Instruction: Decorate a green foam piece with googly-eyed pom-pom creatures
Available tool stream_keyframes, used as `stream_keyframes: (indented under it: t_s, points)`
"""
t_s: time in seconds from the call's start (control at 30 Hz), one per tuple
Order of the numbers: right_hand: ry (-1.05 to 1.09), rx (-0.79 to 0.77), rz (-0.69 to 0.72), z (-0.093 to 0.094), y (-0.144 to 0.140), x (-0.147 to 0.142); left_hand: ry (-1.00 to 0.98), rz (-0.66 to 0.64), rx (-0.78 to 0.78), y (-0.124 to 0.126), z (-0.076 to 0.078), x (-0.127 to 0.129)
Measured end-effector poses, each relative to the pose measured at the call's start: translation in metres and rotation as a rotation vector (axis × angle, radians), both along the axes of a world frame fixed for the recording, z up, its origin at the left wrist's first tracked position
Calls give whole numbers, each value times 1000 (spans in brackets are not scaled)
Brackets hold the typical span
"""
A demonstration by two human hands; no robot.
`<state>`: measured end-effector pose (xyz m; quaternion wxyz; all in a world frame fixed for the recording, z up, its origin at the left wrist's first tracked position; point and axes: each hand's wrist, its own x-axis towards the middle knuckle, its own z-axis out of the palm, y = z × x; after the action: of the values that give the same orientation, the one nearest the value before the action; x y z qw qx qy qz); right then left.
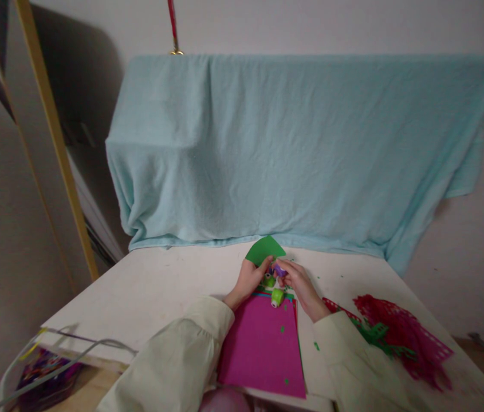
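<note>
My left hand [250,278] pinches the lower edge of a curved green paper piece [264,249] held above the white table [151,286]. My right hand [297,280] grips a small purple craft punch [279,268] against that green piece. Two small green punches [276,296] lie just below my hands, at the top of a stack of magenta sheets [261,346] with green and red sheets showing under it. Tiny green cut-outs dot the magenta sheet. Both sleeves are cream-coloured.
Punched red and green paper scraps [396,335] lie at the table's right. A light blue cloth [293,149] drapes over something at the back. A clear bin [39,372] with coloured items sits low at the left, beside a wooden pole [55,137].
</note>
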<state>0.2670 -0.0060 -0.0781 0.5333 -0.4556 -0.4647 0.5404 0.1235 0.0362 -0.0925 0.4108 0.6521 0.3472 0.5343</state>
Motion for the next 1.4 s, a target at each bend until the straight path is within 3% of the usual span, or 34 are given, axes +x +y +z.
stream_keyframes:
  t_s: [0.33, 0.7, 1.07, 1.4]
  points:
    - [-7, 1, 4, 1, -1, 1, 102, 0, -63, 5, -5, -3]
    - [5, 46, -106, 1, 2, 3, 124, -29, -104, 3, -2, -3]
    - [-15, 106, -96, -2, 2, 5, 97, -116, -82, 0, -7, 0]
    - [-9, 140, -126, -10, 6, 10, 97, -103, -74, 0, -5, 0]
